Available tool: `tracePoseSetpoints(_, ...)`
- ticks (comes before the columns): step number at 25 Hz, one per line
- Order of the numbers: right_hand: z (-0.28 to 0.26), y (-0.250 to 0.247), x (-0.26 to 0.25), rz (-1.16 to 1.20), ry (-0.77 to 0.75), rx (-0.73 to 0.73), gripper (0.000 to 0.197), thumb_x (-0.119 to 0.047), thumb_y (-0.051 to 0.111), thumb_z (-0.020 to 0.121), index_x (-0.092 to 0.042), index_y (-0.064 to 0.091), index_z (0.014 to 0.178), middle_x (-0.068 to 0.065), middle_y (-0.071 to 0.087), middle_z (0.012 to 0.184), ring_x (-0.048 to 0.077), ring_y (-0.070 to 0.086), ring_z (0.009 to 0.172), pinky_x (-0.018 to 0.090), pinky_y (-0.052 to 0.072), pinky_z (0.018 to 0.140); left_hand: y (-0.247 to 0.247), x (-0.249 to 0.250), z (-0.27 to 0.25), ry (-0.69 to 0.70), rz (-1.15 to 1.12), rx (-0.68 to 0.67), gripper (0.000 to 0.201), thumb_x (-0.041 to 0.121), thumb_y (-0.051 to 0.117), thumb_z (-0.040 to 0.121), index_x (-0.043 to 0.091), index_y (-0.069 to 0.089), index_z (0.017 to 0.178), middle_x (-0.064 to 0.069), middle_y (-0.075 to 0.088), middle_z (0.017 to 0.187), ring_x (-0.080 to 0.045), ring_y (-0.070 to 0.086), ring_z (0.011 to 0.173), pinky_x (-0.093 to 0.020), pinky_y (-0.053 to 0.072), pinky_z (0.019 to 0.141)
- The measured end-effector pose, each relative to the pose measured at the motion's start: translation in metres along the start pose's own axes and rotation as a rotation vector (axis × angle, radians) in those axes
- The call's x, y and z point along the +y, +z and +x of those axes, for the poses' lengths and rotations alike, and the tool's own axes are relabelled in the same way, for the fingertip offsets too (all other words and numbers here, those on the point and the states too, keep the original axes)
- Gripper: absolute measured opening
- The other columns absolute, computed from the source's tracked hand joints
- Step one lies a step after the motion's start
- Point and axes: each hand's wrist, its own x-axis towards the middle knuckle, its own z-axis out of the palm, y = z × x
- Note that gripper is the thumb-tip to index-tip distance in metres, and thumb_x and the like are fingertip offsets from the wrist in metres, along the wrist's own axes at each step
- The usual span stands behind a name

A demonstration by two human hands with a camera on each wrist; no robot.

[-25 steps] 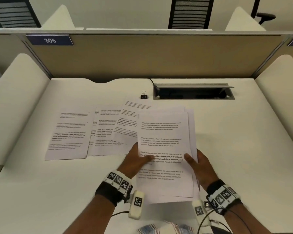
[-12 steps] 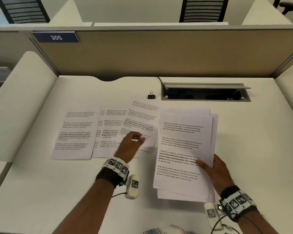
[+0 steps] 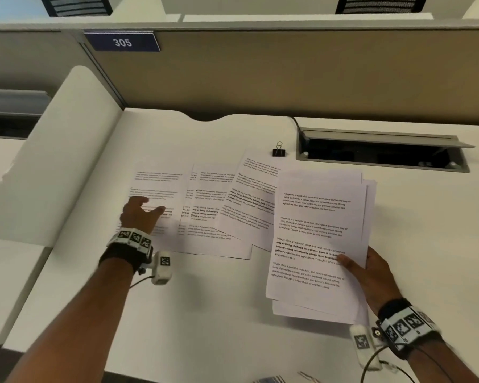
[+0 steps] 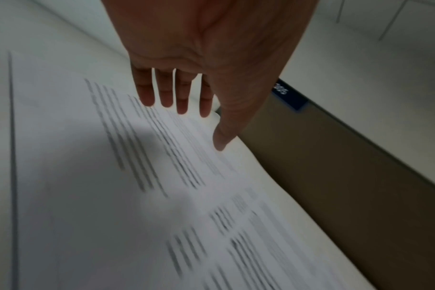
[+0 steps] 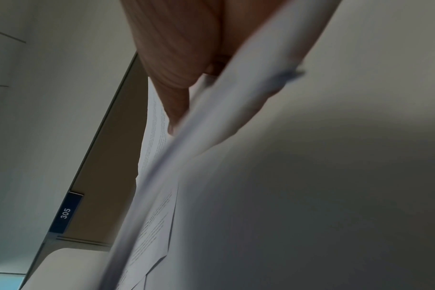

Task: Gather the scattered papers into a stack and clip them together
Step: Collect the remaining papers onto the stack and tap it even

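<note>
My right hand (image 3: 368, 268) holds a stack of printed papers (image 3: 315, 230) at its right edge, thumb on top, slightly above the desk. In the right wrist view the thumb (image 5: 176, 102) presses on the stack (image 5: 211, 137). Three loose printed sheets lie fanned to the left: the leftmost sheet (image 3: 161, 186), a middle sheet (image 3: 205, 205) and a tilted sheet (image 3: 249, 200). My left hand (image 3: 141, 212) hovers open over the leftmost sheet, fingers (image 4: 166, 94) straight and spread above the paper (image 4: 112, 157). A black binder clip (image 3: 278, 150) stands behind the sheets.
An open grey cable tray (image 3: 382, 150) is set into the white desk (image 3: 233, 313) at the back right. A tan partition (image 3: 260, 78) with a "305" label (image 3: 122, 42) closes the back. A white side panel (image 3: 56, 161) rises on the left.
My left hand let go of the stack and moved left, past the tilted sheet to the leftmost one. The right hand alone now holds the stack, shifted right.
</note>
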Motion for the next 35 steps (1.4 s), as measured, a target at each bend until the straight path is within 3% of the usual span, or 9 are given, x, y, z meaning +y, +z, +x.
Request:
tracePoseSetpoints(5,0.011,0.009,0.001,-0.011,0.018,-0.016,0.042,-0.022,0.079,0.083,-0.023,0.064,0.122,-0.006,0.077,0.105,0.017,0.074,0.093,0.029,0.057,0.075,-0.024,-0.025,0.04,-0.206,0.19,-0.001,0.086,0.04,0.088,0.071,0.011,0.045,0.14,-0.02,0.045,0.146,-0.042,0.043,0.136,-0.051,0.038,0.112)
tracePoseSetpoints(9,0.02,0.009,0.007,-0.024,0.037,-0.008,0.047,-0.023,0.079,0.083,-0.02,0.062,0.126,0.0,0.074,0.112,0.022,0.071,0.1,0.037,0.057,0.084,-0.018,-0.032,0.049,-0.224,0.301,-0.013,0.101,0.049,0.091,0.064,0.007,0.043,0.143,-0.02,0.041,0.146,-0.042,0.04,0.137,-0.053,0.037,0.112)
tracePoseSetpoints(13,0.025,0.011,0.009,-0.055,0.043,-0.012,0.047,-0.025,0.079,0.083,-0.02,0.062,0.126,0.0,0.074,0.113,0.022,0.07,0.102,0.043,0.056,0.092,-0.002,-0.021,0.041,-0.149,0.353,-0.003,0.094,0.05,0.09,0.063,0.009,0.047,0.136,-0.016,0.041,0.143,-0.039,0.039,0.136,-0.051,0.036,0.111)
tracePoseSetpoints(23,0.031,0.014,0.004,-0.062,0.048,-0.021,0.043,-0.019,0.078,0.087,-0.02,0.062,0.126,-0.002,0.074,0.112,0.02,0.07,0.1,0.033,0.056,0.081,0.043,0.014,0.003,-0.045,0.301,-0.061,0.085,0.045,0.093,0.059,0.018,0.052,0.129,-0.011,0.046,0.138,-0.036,0.043,0.132,-0.052,0.038,0.109)
tracePoseSetpoints(26,0.034,0.013,0.003,-0.079,0.057,-0.029,0.04,-0.019,0.078,0.087,-0.02,0.064,0.125,-0.004,0.074,0.11,0.015,0.07,0.099,0.031,0.056,0.083,0.057,0.024,-0.01,-0.028,0.249,-0.078,0.085,0.041,0.094,0.059,0.018,0.051,0.129,-0.012,0.047,0.138,-0.037,0.044,0.132,-0.051,0.039,0.108)
tracePoseSetpoints(30,0.034,0.014,-0.001,-0.099,0.063,-0.045,0.039,-0.018,0.077,0.087,-0.022,0.062,0.123,-0.01,0.072,0.107,0.01,0.068,0.098,0.022,0.051,0.075,0.074,0.033,-0.022,-0.012,0.166,-0.089,0.076,0.037,0.09,0.069,0.015,0.052,0.13,-0.014,0.048,0.138,-0.038,0.047,0.13,-0.047,0.038,0.108)
tracePoseSetpoints(35,0.036,0.012,-0.001,-0.121,0.065,-0.054,0.04,-0.019,0.076,0.088,-0.02,0.062,0.126,-0.007,0.072,0.11,0.011,0.068,0.099,0.022,0.051,0.074,0.092,0.05,-0.039,-0.006,0.071,-0.156,0.073,0.039,0.083,0.077,0.01,0.052,0.136,-0.016,0.053,0.139,-0.036,0.052,0.128,-0.048,0.043,0.108)
